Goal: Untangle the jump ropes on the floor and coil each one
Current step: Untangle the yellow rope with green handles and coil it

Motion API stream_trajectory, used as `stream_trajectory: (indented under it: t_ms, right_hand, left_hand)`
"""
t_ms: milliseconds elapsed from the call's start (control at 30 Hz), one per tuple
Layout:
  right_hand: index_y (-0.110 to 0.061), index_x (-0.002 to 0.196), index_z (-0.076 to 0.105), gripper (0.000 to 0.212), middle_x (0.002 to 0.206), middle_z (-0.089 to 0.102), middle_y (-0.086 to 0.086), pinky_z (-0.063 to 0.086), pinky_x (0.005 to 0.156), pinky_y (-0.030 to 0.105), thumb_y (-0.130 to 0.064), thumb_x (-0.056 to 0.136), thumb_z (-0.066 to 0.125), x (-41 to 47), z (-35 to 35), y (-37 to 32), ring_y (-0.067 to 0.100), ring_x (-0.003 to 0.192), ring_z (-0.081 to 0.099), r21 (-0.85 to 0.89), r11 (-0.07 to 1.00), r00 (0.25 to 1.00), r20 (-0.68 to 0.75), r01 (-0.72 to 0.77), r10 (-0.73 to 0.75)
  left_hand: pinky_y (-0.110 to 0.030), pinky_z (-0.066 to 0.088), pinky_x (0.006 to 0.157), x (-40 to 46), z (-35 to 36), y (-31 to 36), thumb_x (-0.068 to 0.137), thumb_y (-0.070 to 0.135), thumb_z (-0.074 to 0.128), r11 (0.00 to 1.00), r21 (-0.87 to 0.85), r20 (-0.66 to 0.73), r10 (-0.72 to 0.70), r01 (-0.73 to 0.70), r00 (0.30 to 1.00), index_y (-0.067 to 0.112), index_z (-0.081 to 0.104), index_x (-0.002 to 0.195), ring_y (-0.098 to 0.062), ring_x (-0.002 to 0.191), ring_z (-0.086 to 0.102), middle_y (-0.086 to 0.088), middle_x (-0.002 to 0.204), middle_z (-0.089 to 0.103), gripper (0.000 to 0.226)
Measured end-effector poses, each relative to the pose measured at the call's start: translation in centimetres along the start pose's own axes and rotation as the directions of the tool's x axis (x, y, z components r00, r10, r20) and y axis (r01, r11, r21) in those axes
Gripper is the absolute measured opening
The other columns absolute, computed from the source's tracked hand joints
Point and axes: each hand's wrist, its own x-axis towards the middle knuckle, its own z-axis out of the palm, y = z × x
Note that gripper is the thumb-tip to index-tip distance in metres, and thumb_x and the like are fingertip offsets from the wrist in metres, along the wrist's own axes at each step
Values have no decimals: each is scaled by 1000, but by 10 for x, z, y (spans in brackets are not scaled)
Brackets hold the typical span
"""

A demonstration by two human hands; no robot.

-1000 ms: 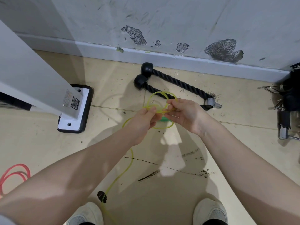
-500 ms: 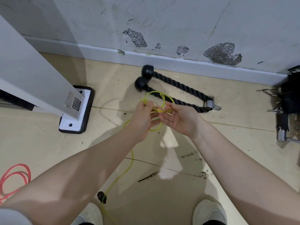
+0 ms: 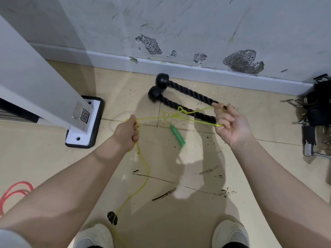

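We saw the left hand [image 3: 127, 132] fisted round the yellow jump rope [image 3: 143, 169], which trailed from it down to the floor. The rope's knotted loops [image 3: 180, 111] stretched rightward, its green handle [image 3: 177, 135] dangling between, to the right hand [image 3: 231, 124], which pinched the strands in curled fingers.

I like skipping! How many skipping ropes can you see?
2: a yellow rope stretched between both hands, trailing to the floor, and a red rope at the left edge, partly out of view.

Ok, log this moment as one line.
left hand: grips yellow jump rope | right hand: pinches rope loops | knot: stretched between hands | green handle: dangling | status: untangling, not coiled
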Motion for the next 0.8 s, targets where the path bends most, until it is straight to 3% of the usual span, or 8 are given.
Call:
stream_trajectory:
  t_ms: [67, 133, 200, 300, 433, 533, 633, 800]
  right_hand:
    - [-7, 104, 59, 27, 43, 38, -9, 12, 26, 13, -19, 80, 54, -6, -4, -4, 2, 25, 22, -606, 790, 996, -60, -89, 66]
    - [-10, 93, 67, 13, 38, 33, -11, 16, 32, 14, -16, 82, 64, -14, -8, -7, 4, 29, 24, -989, 36, 990, -139, -140, 31]
    - [-10, 75, 64, 20, 48, 45, -6, 30, 45, 18, -27, 85, 62, -10, -19, -8, 12, 48, 43, -813, -541, 976, -198, -214, -89]
    - [-8, 74, 58, 12, 71, 64, 3, 42, 65, 26, -13, 84, 52, -2, -25, 1, 26, 79, 58, -593, -720, 933, -244, -360, -265]
    - [-2, 129, 40, 36, 113, 57, 19, 45, 72, 33, -13, 95, 37, 9, -17, 18, 32, 94, 59, -707, -611, 928, -189, -356, -322]
    - [-13, 141, 31, 44, 102, 57, 11, 52, 71, 35, -29, 100, 34, 11, -10, 31, 27, 83, 59, -955, -86, 946, -264, -284, -191]
    - [-6, 121, 49, 29, 91, 60, 18, 60, 66, 33, -23, 100, 38, 6, -4, 34, 35, 83, 66, -831, 459, 946, -314, -315, 81]
    - [-9, 81, 44, 23, 90, 65, 23, 35, 29, 16, -14, 100, 30, 3, 2, 29, 33, 64, 69, -586, 780, 967, -234, -220, 97]
  left_hand:
    - [-13, 29, 32, -1, 2, 5, 102, 27, 33, 960, -276, -46, -52, 37, 998, 15, 36, 68, -7, 27, 39, 4, 44, 42, 36]
    - [-16, 43, 35, -4, 0, 11, 103, 25, 27, 845, -533, -31, -84, 55, 996, 15, 48, 92, -16, 43, 62, -8, 69, 63, 26]
    - [-21, 51, 44, -6, 0, 15, 103, 23, 25, 811, -585, -13, -36, 22, 999, 17, 46, 115, -26, 77, 69, -19, 100, 67, 25]
    - [-29, 49, 89, -3, 15, 10, 103, 23, 24, 912, -397, -11, 107, -102, 994, 8, 45, 86, -25, 113, 58, -21, 131, 54, 31]
    - [-30, 29, 104, -6, 29, -2, 102, 27, 22, 971, -70, -16, 229, -230, 973, 6, 35, 134, -10, 116, 53, -1, 135, 52, 41]
    - [-27, 32, 98, -5, 26, -9, 102, 30, 25, 876, 299, 10, 393, -378, 920, 14, 42, 108, -12, 109, 49, 7, 116, 56, 24]
    - [-43, 10, 115, 2, 17, -18, 102, 20, 24, 501, 756, 125, 520, -420, 845, 10, 43, 107, -16, 101, 51, 5, 100, 54, 22]
    - [-39, 9, 108, 4, 10, -31, 102, 24, 21, -139, 919, 387, 498, -370, 776, 11, 42, 122, -14, 117, 48, -1, 125, 53, 32]
